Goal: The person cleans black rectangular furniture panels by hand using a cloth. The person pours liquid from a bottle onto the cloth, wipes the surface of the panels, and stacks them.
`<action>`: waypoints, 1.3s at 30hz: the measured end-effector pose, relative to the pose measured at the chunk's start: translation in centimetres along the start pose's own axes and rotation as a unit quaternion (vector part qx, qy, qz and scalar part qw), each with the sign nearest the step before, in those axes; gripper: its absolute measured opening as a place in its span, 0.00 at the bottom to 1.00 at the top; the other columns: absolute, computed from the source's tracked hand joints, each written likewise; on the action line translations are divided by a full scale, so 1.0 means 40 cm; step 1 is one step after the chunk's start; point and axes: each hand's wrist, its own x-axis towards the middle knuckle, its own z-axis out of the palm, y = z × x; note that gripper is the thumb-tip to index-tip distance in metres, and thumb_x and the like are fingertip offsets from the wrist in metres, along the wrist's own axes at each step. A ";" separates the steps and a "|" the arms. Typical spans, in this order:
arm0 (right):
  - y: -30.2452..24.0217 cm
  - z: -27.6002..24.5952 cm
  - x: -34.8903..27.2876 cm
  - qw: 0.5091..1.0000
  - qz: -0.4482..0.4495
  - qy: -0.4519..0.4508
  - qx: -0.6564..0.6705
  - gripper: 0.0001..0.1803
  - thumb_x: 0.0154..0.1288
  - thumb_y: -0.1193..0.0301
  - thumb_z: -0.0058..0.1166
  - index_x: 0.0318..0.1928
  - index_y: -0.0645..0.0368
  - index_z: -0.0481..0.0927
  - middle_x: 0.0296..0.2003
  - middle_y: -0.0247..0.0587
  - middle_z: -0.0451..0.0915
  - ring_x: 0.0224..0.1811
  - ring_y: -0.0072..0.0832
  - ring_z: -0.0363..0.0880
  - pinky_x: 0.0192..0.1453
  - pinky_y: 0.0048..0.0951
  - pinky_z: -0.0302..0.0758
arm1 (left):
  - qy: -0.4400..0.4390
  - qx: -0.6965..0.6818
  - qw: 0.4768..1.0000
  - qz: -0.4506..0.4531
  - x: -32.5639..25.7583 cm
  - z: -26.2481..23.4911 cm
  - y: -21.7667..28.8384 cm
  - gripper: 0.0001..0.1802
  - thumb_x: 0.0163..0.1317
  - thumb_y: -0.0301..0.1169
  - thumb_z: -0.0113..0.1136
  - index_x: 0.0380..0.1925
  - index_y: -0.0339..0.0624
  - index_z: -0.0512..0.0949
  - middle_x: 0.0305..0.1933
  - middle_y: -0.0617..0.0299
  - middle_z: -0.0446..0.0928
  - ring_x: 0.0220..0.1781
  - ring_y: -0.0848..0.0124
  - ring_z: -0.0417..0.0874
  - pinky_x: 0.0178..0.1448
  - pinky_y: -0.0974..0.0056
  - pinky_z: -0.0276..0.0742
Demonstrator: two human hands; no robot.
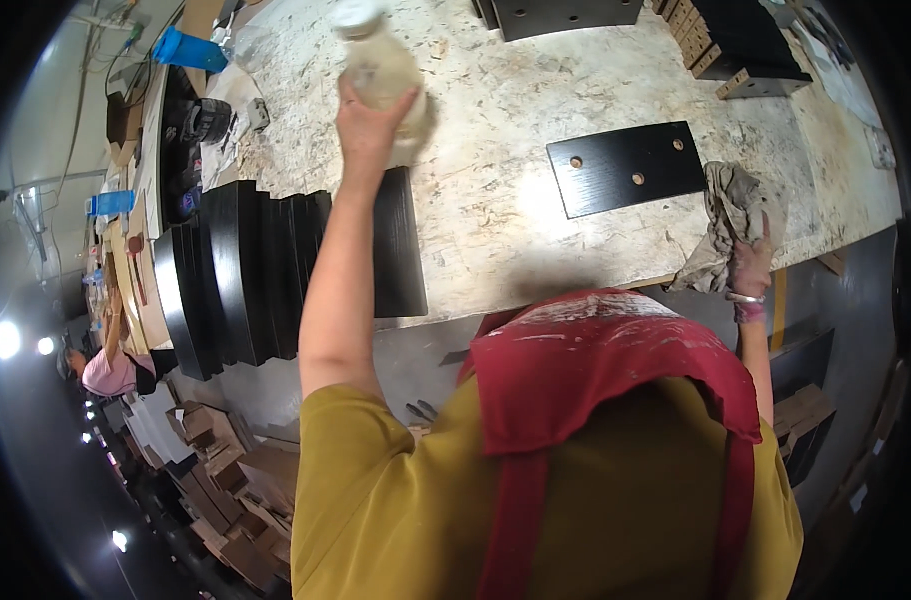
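My left hand (367,125) is closed around a translucent plastic bottle (387,75) with a white cap, over the far left part of the worktable (495,130). The bottle is slightly blurred and tilted. At the right, my right hand (751,262) grips a crumpled grey rag (725,215) near the table's front edge. The rag touches or lies close to the right end of a black board (620,168) with three round holes, which lies flat on the table. Some of my right fingers are hidden in the cloth.
Black curved panels (245,270) stand in a row at the left edge, under my left forearm. More black boards (565,15) lie at the far side, and stacked pieces (730,50) fill the far right. A blue cup (188,50) sits at far left. Another person (120,370) is beyond.
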 end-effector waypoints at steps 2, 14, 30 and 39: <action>-0.055 -0.009 0.013 0.972 0.104 -0.025 0.211 0.31 0.63 0.66 0.48 0.64 0.68 0.66 0.59 0.50 0.73 0.62 0.39 0.70 0.67 0.34 0.65 | -0.055 -0.115 0.991 0.029 -0.057 -0.009 0.136 0.40 0.42 0.39 0.78 0.55 0.45 0.67 0.50 0.49 0.78 0.51 0.57 0.82 0.53 0.58 0.81; -0.309 -0.007 0.020 0.721 0.266 -0.110 0.631 0.25 0.73 0.66 0.45 0.66 0.62 0.64 0.64 0.45 0.68 0.66 0.30 0.65 0.71 0.33 0.61 | -0.168 0.146 0.880 0.420 -0.230 0.189 0.359 0.37 0.40 0.35 0.73 0.56 0.54 0.72 0.52 0.53 0.73 0.55 0.57 0.74 0.55 0.49 0.70; -0.359 0.012 0.010 0.522 0.260 -0.121 0.803 0.30 0.70 0.63 0.48 0.68 0.62 0.60 0.64 0.49 0.67 0.64 0.42 0.69 0.69 0.44 0.67 | -0.174 0.298 0.779 0.524 -0.124 0.144 0.463 0.36 0.40 0.27 0.70 0.55 0.60 0.74 0.53 0.61 0.74 0.56 0.59 0.75 0.58 0.52 0.69; -0.369 0.026 0.003 0.592 0.307 -0.111 0.737 0.27 0.72 0.62 0.41 0.66 0.62 0.63 0.63 0.51 0.68 0.65 0.44 0.68 0.70 0.47 0.64 | -0.262 0.175 0.852 0.418 -0.196 0.137 0.408 0.39 0.37 0.31 0.73 0.57 0.53 0.72 0.54 0.57 0.72 0.57 0.57 0.73 0.59 0.51 0.67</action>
